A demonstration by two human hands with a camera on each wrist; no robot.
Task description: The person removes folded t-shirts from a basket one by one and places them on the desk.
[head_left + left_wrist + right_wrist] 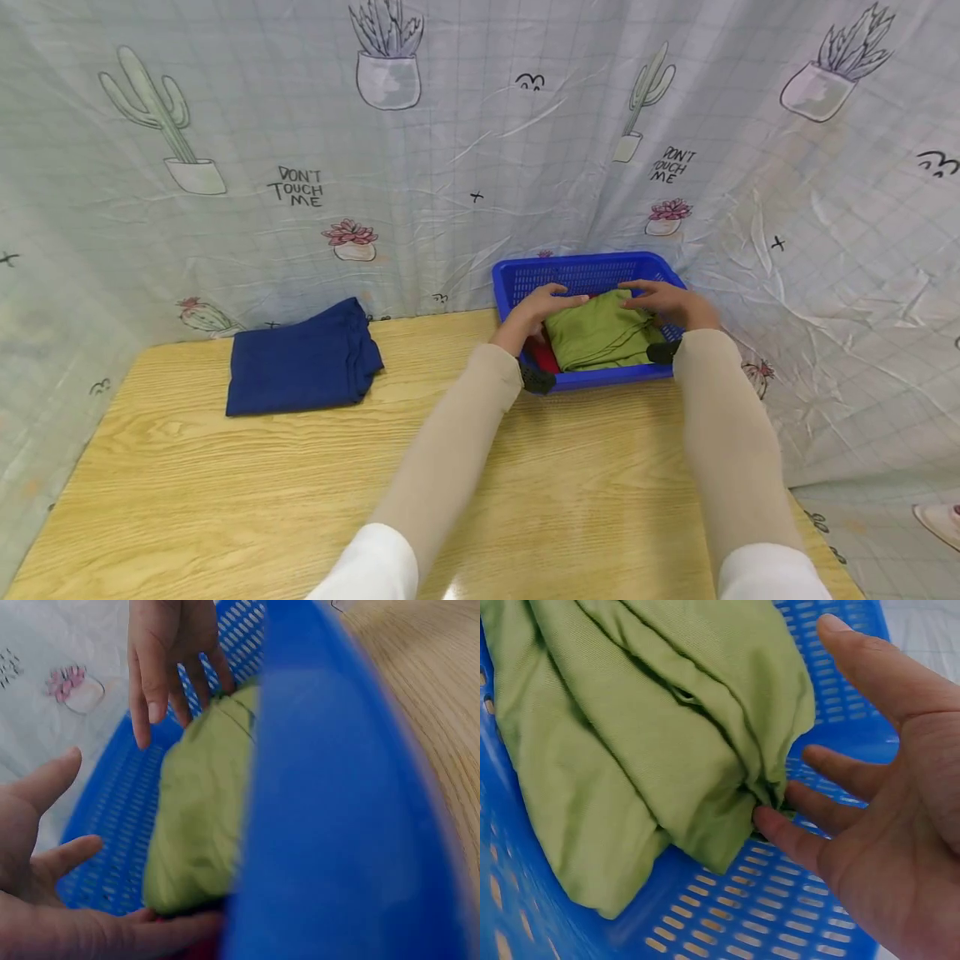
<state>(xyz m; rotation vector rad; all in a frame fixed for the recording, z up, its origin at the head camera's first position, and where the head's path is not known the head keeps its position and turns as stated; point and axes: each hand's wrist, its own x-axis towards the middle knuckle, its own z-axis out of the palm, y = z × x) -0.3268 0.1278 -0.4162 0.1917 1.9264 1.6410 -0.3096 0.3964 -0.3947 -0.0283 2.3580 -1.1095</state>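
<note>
A folded green cloth [600, 333] lies inside a blue plastic basket [607, 379], on top of a red cloth [543, 354] that shows along its left side. My left hand [534, 315] is at the cloth's left edge, fingers extended, touching near the red layer in the left wrist view. At the other end, my right hand [900, 802] has its fingers spread, and some fingertips touch the bunched end of the green cloth. Neither hand grips anything. What lies under the green cloth is mostly hidden.
A folded dark blue cloth [296, 362] lies on the wooden table [300, 500], left of the basket. A printed curtain [450, 167] hangs behind the table and along its right side, close to the basket.
</note>
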